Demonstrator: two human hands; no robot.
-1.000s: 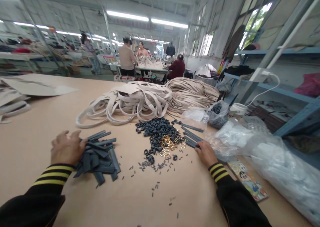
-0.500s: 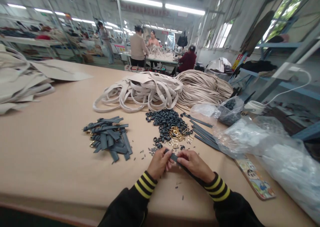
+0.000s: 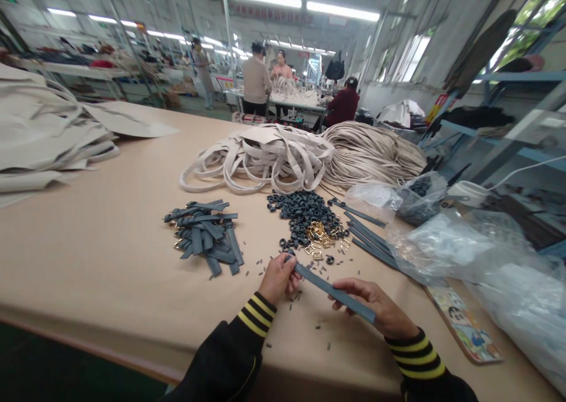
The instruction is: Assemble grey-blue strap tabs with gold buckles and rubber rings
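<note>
A flat dark grey strap (image 3: 316,280) slants across in front of me, its far end at the upper left. My left hand (image 3: 277,279) pinches that far end between thumb and fingers. Toward the near end, my right hand (image 3: 374,300) has its fingers around and under the strap, and the tip sticks out past them. Just beyond my hands lie a heap of small dark loops (image 3: 298,210) and gold metal buckles (image 3: 321,234). To the left is a pile of dark straps with gold fittings (image 3: 210,237).
Several loose dark straps (image 3: 374,247) lie at right beside clear plastic bags (image 3: 455,243) and a cartoon-printed phone case (image 3: 466,325). Beige straps (image 3: 269,154) and a cord bundle (image 3: 375,154) lie behind. Beige fabric pieces (image 3: 48,131) are at far left. Several people work in the background.
My right hand has slid right and down along the strap, away from my left hand, so more of the strap shows between them. The view has turned slightly left.
</note>
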